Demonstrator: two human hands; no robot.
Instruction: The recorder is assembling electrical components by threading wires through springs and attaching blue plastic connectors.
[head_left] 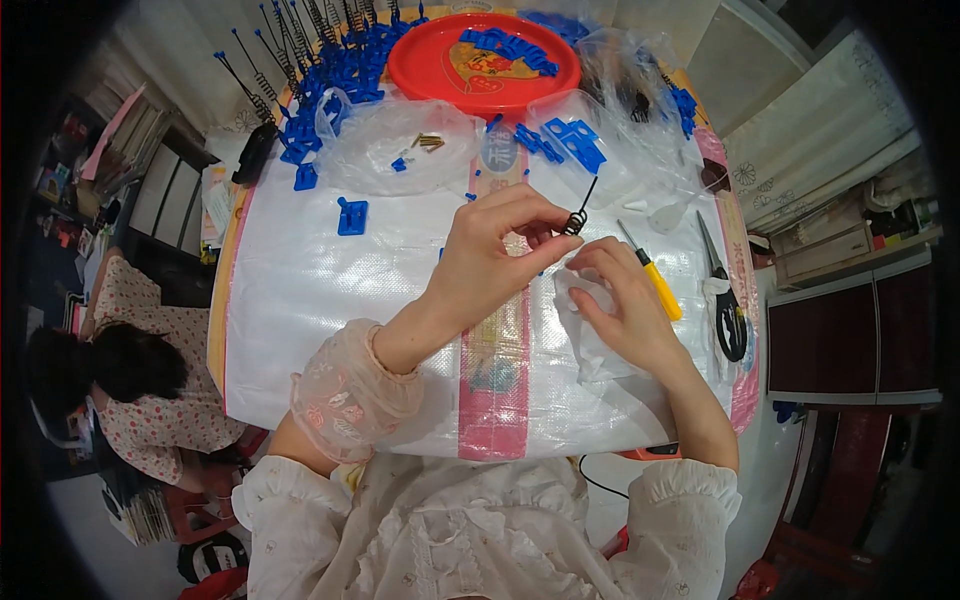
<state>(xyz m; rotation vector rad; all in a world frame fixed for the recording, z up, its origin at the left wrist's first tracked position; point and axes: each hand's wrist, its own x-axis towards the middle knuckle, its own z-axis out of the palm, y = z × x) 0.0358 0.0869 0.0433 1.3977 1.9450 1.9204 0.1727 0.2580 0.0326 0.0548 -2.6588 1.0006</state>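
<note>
Between the thumb and fingers of my left hand (495,240) is a black coil spring (575,222) with a straight black stem pointing up and a small blue tip. Just right of it is my right hand (632,312), its thumb and fingers apart with nothing visible in them. Under this hand lies a crumpled white sheet (595,345). A screwdriver (660,288) with a yellow handle rests beyond its fingers. Over on the left, a small blue plastic piece (351,217) lies alone on the white woven sheet (300,330) covering the table.
A red tray (400,75) with blue parts stands at the back. Many blue pieces with black springs (345,70) crowd the far left. Clear bags hold brass-coloured pins (428,143) and blue plates (575,145). Scissors (733,325) lie right. A person (150,390) is at left.
</note>
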